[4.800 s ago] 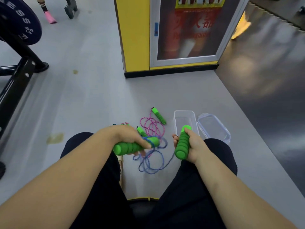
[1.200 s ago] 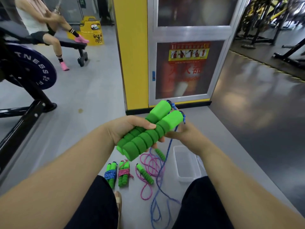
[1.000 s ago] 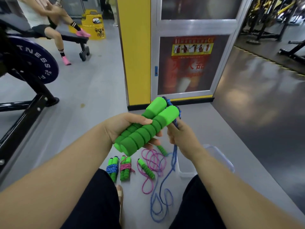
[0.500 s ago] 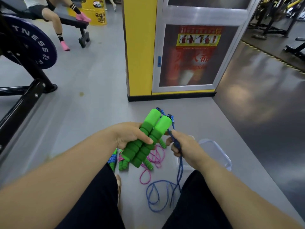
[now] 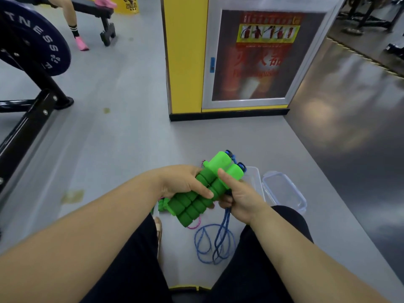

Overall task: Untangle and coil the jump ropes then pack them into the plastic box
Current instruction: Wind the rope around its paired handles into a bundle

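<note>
**Blue rope: handles paired, cord not yet wound**

The left hand [image 5: 181, 184] is wrapped round the two green foam handles [image 5: 196, 200] and holds them side by side above the floor [image 5: 131, 149], near the middle of the scene. The right hand [image 5: 240, 197] grips the blue cord [image 5: 215, 243] just under the handles, with its index finger laid along one of them. Most of that cord hangs down and lies in loose loops on the floor between the knees. I judge this rope freed of tangles but its coiling barely begun.

A strand of pink rope [image 5: 194, 225] shows under the handles; the rest of it is hidden. The clear plastic box [image 5: 254, 176] sits just beyond the right hand, mostly covered by it, with its lid [image 5: 284, 193] off to the right. No rope shows in the box, so packing appears to remain.
</note>
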`<action>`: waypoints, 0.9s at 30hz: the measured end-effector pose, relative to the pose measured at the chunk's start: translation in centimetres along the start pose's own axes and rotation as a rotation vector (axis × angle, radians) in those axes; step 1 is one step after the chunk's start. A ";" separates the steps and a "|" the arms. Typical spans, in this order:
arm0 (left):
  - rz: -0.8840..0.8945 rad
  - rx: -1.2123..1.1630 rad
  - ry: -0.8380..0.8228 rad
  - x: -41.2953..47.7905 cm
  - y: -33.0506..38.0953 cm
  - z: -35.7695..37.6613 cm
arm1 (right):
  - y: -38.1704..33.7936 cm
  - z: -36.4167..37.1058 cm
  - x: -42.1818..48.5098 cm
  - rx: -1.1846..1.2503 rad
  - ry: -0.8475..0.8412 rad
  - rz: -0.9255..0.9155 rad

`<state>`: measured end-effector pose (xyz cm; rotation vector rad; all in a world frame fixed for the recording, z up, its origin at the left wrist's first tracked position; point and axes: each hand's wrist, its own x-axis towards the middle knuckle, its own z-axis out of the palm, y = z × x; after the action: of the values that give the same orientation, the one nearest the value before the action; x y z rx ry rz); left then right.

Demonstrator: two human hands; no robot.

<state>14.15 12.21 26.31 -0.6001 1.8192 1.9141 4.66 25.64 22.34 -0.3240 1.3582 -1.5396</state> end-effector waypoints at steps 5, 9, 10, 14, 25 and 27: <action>-0.037 -0.001 -0.010 0.7 -0.4 0.6 | 0.6 0.1 -0.2 0.058 0.100 0.042; -0.078 -0.060 0.014 0.9 -0.6 1.1 | 1.1 0.0 -0.1 0.095 0.100 0.040; -0.087 -0.067 0.021 1.0 -0.6 1.3 | 1.1 -0.1 0.0 0.091 0.101 0.033; -0.078 -0.069 0.059 0.9 -0.8 1.3 | 0.8 -0.4 0.3 0.083 0.106 -0.002; 0.036 -0.307 -0.083 -0.5 -0.1 0.4 | 0.6 -3.0 0.5 -0.012 0.106 -0.133; 0.050 -0.394 -0.053 -0.8 0.5 0.4 | 1.0 -3.5 0.3 -0.277 0.201 -0.139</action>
<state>14.48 12.55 27.21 -0.6246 1.4430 2.3204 2.44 27.65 20.17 -0.4521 1.7441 -1.5286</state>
